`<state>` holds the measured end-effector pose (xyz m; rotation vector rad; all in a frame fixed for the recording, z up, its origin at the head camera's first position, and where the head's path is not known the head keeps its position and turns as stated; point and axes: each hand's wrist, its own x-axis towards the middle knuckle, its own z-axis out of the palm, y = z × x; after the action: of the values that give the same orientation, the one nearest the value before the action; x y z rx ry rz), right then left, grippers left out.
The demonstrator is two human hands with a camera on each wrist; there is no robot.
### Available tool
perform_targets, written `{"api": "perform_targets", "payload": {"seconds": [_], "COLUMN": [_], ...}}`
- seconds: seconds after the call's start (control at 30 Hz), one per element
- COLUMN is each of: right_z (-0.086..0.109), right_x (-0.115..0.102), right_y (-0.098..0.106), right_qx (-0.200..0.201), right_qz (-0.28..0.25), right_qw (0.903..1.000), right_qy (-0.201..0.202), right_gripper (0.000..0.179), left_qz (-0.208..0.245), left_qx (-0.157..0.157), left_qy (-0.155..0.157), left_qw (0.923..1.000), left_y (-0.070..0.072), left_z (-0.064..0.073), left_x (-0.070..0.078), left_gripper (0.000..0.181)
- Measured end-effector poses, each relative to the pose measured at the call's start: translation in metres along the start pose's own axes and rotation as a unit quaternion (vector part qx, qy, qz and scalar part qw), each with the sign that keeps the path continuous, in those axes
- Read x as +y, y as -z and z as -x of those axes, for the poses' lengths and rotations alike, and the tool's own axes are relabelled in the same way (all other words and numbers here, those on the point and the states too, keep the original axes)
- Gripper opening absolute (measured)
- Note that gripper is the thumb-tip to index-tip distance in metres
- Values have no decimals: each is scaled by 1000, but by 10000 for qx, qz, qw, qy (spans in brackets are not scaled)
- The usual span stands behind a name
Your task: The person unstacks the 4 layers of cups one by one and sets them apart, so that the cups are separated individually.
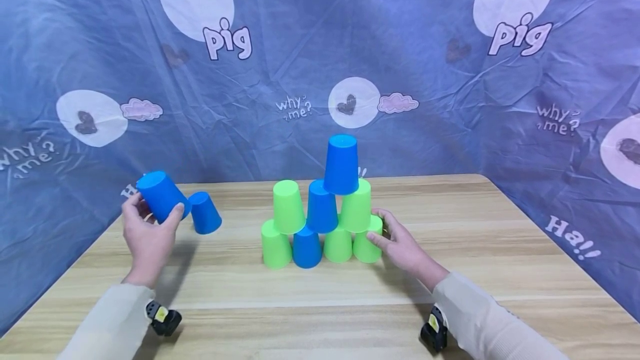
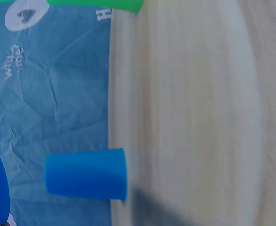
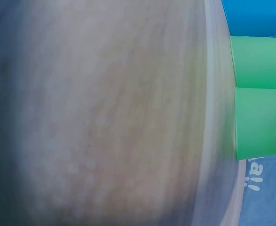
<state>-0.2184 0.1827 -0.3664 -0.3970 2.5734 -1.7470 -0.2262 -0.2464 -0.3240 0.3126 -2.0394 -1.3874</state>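
held blue cup (image 1: 162,196): one, raised above the left part of the desk (image 1: 300,321), narrow closed end up and leaning left; the left hand (image 1: 150,235) grips it, thumb on the right side, fingers round the left. loose blue cup (image 1: 205,214): one, upside down on the desk, just right of the held one, apart from it in the left wrist view. stack: eight cups, all upside down, in three tiers near the middle. bottom tier, left to right: left base green cup (image 1: 276,246), base blue cup (image 1: 307,249), inner green cup (image 1: 338,246), right base green cup (image 1: 367,246). middle tier: left green cup (image 1: 288,207), middle blue cup (image 1: 322,207), right green cup (image 1: 356,210). top tier: top blue cup (image 1: 342,163), bridging the two right-hand cups below. right hand (image 1: 402,243): curled about the right base green cup, thumb across its near face, fingers at its right; pressure cannot be told. handling, by judgement: light, fairly stiff plastic, smooth enough to slip, unlikely to break, though a hard squeeze may flex the wall; best held on opposite sides around mid-height, as the taper invites slipping towards the narrow end. backing: patterned blue cloth (image 1: 290,32), far side.
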Motion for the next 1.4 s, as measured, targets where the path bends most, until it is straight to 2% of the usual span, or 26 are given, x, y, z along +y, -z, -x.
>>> {"api": "perform_targets", "payload": {"seconds": [0.17,0.33,0.53,0.87,1.03,1.4], "right_z": [0,0,0,0,-1,0], "right_x": [0,0,-3,-3,-2,-1], "right_y": [0,0,0,0,0,1], "right_qx": [22,-19,-12,-7,-14,-18], "right_qz": [-4,23,48,30,22,15], "right_qw": [10000,10000,10000,10000,9999,9999], "right_qy": [-75,-57,-67,-32,-111,-113], "right_gripper": [52,52,52,53,53,53], "left_qz": [-102,-434,-743,-877,-874,-968], "left_qx": [68,57,-131,-499,-539,-757], "left_qy": [362,812,1165,1668,1856,2009], "left_qw": [9993,9957,9903,9808,9772,9719], "left_y": [4,8,12,14,15,15], "left_z": [-2,-5,-11,-16,-16,-17], "left_x": [-9,-20,-35,-45,-50,-56], "left_gripper": [68,70,72,79,79,79]}}
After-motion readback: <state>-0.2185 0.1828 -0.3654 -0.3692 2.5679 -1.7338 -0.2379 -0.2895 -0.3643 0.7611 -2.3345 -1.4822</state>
